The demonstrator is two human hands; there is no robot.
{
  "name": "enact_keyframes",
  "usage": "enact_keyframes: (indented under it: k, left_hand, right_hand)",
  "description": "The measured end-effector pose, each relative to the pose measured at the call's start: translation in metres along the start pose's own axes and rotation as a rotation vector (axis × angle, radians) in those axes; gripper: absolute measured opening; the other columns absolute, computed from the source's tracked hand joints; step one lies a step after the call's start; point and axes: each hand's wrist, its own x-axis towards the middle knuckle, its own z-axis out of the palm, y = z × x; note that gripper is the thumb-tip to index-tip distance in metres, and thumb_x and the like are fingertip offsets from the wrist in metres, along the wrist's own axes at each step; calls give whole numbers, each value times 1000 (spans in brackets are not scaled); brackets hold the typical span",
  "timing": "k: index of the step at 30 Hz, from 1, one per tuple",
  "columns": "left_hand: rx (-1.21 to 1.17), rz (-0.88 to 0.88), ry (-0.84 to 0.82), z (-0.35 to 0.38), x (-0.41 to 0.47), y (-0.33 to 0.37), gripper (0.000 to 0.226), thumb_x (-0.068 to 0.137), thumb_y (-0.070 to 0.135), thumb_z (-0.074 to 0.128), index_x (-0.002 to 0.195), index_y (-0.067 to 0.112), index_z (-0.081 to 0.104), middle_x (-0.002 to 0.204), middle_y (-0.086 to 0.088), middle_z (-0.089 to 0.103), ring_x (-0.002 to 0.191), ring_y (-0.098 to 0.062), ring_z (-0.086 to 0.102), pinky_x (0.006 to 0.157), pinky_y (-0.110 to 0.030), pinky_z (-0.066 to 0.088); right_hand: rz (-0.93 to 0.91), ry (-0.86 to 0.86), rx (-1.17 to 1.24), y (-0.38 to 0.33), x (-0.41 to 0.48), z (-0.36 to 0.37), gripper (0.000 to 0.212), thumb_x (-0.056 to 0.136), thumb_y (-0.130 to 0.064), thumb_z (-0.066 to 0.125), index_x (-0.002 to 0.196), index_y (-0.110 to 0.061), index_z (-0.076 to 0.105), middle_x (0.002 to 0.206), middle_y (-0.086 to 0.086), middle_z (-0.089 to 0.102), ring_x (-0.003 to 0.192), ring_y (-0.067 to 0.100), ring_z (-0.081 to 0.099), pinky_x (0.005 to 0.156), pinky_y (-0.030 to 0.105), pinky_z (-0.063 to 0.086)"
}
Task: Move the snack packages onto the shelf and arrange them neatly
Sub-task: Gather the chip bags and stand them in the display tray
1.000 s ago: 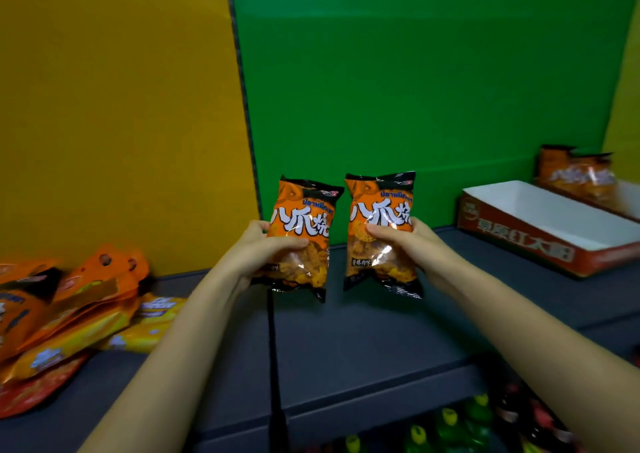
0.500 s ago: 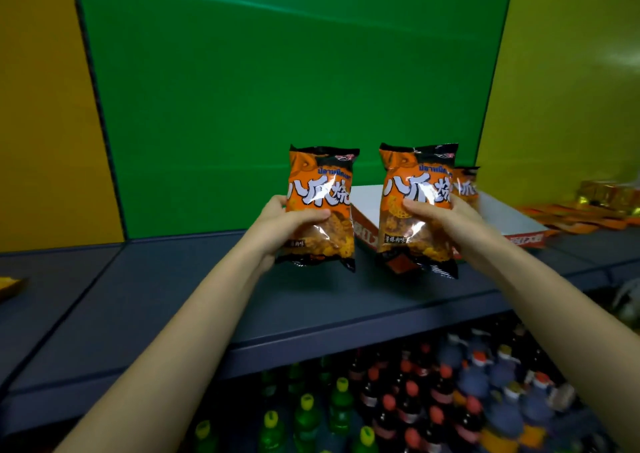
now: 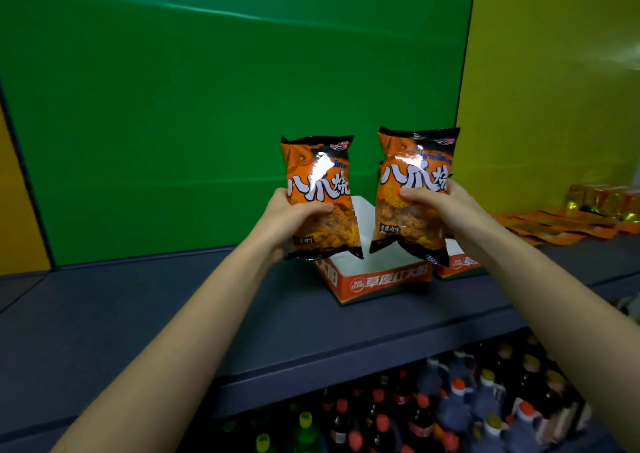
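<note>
While both bare forearms reach forward and a little upward from the lower corners of the view, the left hand (image 3: 294, 217) and the right hand (image 3: 440, 207) each hold a packet upright in the air above the shelf (image 3: 173, 314). The left hand grips the left snack package (image 3: 320, 182) at its lower half, thumb laid across the front and fingers curled behind. The right hand clasps the right snack package (image 3: 415, 175) from the opposite side in the same way, thumb across the printed face. The two packages stand side by side with a narrow gap between them, the right one slightly higher, and neither touches the shelf.

Both are pillow-shaped bags of glossy, crinkled film, orange with black bands at top and bottom, large white characters, and bright glare on the upper front. The shelf is a flat, matte, dark blue-grey board. Just behind and below the packages sits a shallow cardboard tray (image 3: 381, 279), white inside, orange-red outside with white lettering. On the level underneath stand dark bottles (image 3: 450, 407) with red, orange and yellow-green caps. A smooth green panel (image 3: 207, 106) and a yellow panel (image 3: 554, 89) form the back.
</note>
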Motion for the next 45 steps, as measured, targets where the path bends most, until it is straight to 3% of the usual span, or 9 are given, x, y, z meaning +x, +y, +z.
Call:
enact_keyframes:
  k: [7, 10, 16, 22, 26, 30, 36, 41, 45]
  left_hand:
    - [3, 40, -32, 35, 59, 5, 66, 70, 15, 78, 126, 8, 44, 116, -9, 63, 100, -24, 63, 90, -38, 51]
    - [4, 47, -46, 57, 79, 4, 67, 70, 15, 78, 127, 8, 44, 118, -9, 63, 103, -25, 62, 94, -39, 50]
    - [84, 92, -86, 104, 106, 4, 64, 70, 12, 78, 126, 6, 48, 116, -8, 64, 101, -23, 64, 86, -32, 52]
    - [108, 96, -43, 157, 128, -2, 63, 69, 13, 79, 126, 8, 50, 116, -7, 65, 103, -24, 63, 85, -34, 52]
    - [128, 81, 15, 197, 141, -8, 61, 71, 10, 78, 125, 7, 50, 116, -7, 64, 105, -24, 62, 90, -37, 52]
    - [163, 48, 87, 231, 157, -24, 70, 70, 9, 79, 129, 7, 40, 120, -5, 58, 109, -23, 56, 96, -39, 46]
    - [197, 26, 159, 259, 176, -43, 73, 69, 7, 79, 129, 10, 38, 120, -4, 56, 107, -23, 56, 91, -35, 47]
    - [338, -14, 153, 265, 184, -58, 80, 70, 8, 80, 133, 9, 31, 128, -6, 53, 112, -23, 55, 98, -36, 46]
    - [597, 8, 144, 259, 180, -69, 78, 71, 13, 80, 131, 6, 30, 129, -8, 53, 106, -20, 54, 90, -30, 47]
  right_hand:
    - [-63, 29, -26, -2, 56, -27, 84, 70, -40, 76, 139, -17, 34, 110, -3, 58, 91, 11, 57, 71, 26, 46]
    - [-65, 52, -32, 2, 77, -46, 90, 69, -41, 77, 142, -16, 32, 126, 2, 57, 107, 20, 57, 89, 36, 47]
    - [-83, 58, 9, 13, 108, -91, 65, 72, -35, 76, 127, -20, 44, 119, -1, 60, 92, 11, 61, 70, 23, 46]
    - [-79, -10, -20, 33, 155, -135, 84, 71, -38, 76, 141, -16, 35, 135, 5, 53, 119, 24, 54, 105, 43, 41]
    - [-115, -61, 4, 44, 181, -166, 55, 74, -31, 75, 120, -22, 48, 110, -5, 63, 103, 16, 60, 90, 33, 47]
    - [-124, -120, 97, 56, 202, -191, 39, 75, -29, 73, 108, -28, 52, 94, -14, 64, 81, 2, 60, 61, 20, 43]
    - [-84, -275, 161, 82, 223, -200, 41, 77, -21, 72, 113, -26, 53, 95, -13, 65, 81, 2, 61, 61, 21, 43]
    - [-85, -396, 179, 99, 232, -194, 66, 62, -29, 75, 122, -23, 50, 108, -6, 65, 93, 8, 61, 73, 27, 47]
    - [-78, -446, 167, 110, 237, -187, 83, 57, -33, 76, 132, -17, 44, 126, 5, 60, 112, 22, 59, 101, 46, 45]
